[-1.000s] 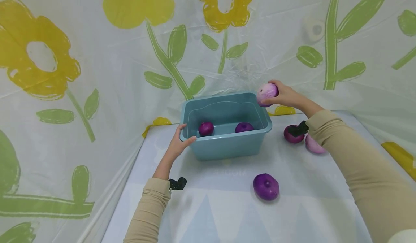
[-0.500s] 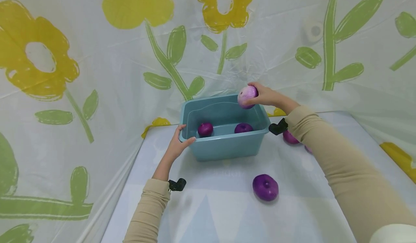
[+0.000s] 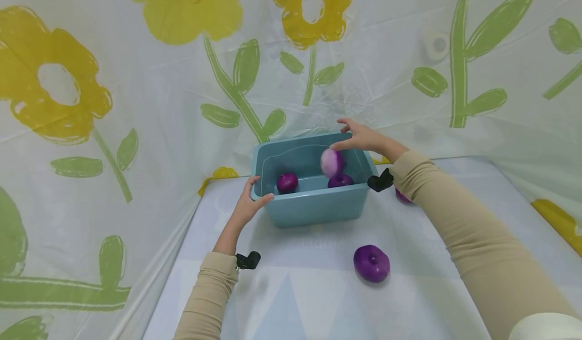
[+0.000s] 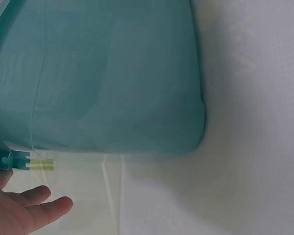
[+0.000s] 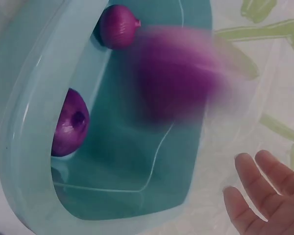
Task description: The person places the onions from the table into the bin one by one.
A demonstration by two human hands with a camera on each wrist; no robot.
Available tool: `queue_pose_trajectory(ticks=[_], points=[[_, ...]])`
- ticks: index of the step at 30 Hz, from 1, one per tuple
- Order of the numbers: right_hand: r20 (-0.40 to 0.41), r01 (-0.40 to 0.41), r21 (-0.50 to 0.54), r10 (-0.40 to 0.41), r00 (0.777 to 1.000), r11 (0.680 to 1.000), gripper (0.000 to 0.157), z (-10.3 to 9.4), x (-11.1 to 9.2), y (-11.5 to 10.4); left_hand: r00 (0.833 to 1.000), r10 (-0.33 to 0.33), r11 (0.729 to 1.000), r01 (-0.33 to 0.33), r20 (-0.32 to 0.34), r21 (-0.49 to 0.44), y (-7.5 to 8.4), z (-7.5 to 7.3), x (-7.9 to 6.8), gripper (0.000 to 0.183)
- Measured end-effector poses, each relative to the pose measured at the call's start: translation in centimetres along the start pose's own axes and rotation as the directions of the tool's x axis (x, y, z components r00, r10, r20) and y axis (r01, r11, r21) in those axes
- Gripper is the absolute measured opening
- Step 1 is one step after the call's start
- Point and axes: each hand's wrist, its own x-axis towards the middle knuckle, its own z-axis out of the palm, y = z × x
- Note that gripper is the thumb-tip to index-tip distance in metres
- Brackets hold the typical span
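Observation:
A teal plastic bin [image 3: 313, 212] stands on the table, with a red onion [image 3: 287, 183] and a flat purple onion [image 3: 340, 180] inside. My left hand [image 3: 245, 204] holds its front left corner, thumb over the front rim and fingers at the left side; in the left wrist view some fingers [image 4: 51, 210] stick out beside the wall. Over the bin's right half, a pale purple onion [image 3: 331, 163] drops, blurred, below my right hand [image 3: 361, 137]. The right hand's fingers [image 5: 257, 183] are spread and apart from the onion in the right wrist view.
Another flat purple onion [image 3: 372, 263] lies on the table [image 3: 309, 279] in front of the bin. Part of a red onion [image 3: 402, 195] shows behind the right sleeve [image 3: 459, 219]. A flower-printed sheet [image 3: 159, 102] hangs right behind the bin.
My right hand has carried the pale purple onion leftward from the bin's right rim to over its inside and let go of it. The left hand has stayed at the corner.

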Motion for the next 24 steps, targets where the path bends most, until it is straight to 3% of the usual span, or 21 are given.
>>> queue_pose_trajectory(ticks=[11,24], points=[[-0.029,0.056,-0.016,-0.056,0.998,0.998,0.084,-0.2,-1.3,-0.2,1.000,-0.004,1.000,0.004,-0.002,-0.002,-0.2,0.0,0.0,0.071],[-0.075,0.232,-0.028,-0.233,0.969,0.972,0.082,0.7,-7.0,1.1,1.000,-0.009,1.000,0.009,0.008,-0.009,0.1,0.0,-0.1,0.072]])
